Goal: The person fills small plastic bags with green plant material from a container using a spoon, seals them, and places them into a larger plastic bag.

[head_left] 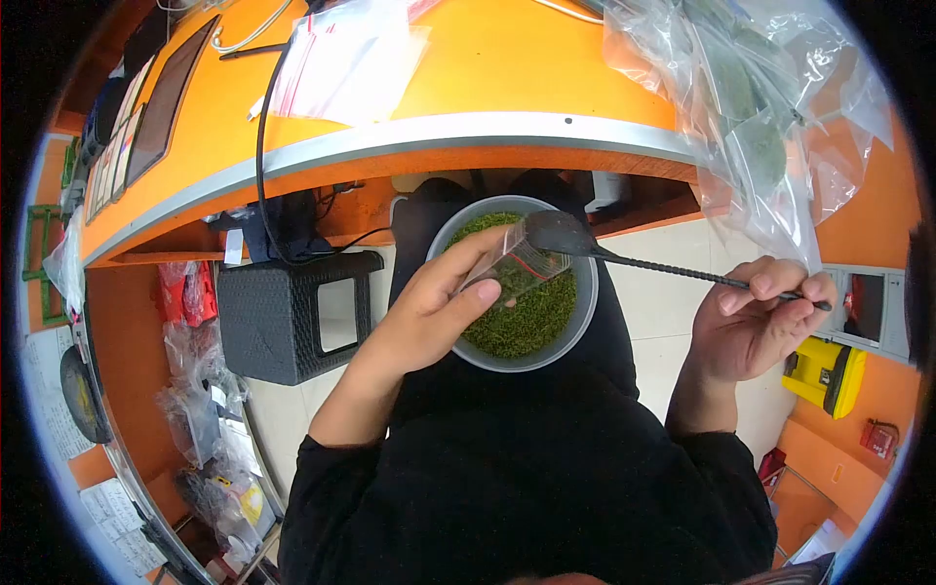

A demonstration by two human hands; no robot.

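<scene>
My left hand (444, 302) grips a small clear zip bag (517, 268) with a red line along its mouth. It is held over a grey bucket (592, 302) of green moss-like material (522, 327), which rests between my legs. Pinched in my right hand (760, 317) is the thin twisted handle of a black spoon (558, 234). The spoon's bowl reaches left to the bag and overlaps its mouth in this view. My right hand itself is out to the right of the bucket.
An orange desk (478, 63) with a silver edge curves ahead, bearing flat plastic bags (341, 63). More clear bags (751, 127) hang over its right end. A black stool (283, 317) stands left, and a yellow case (824, 375) is at right. A black cable (260, 166) dangles from the desk.
</scene>
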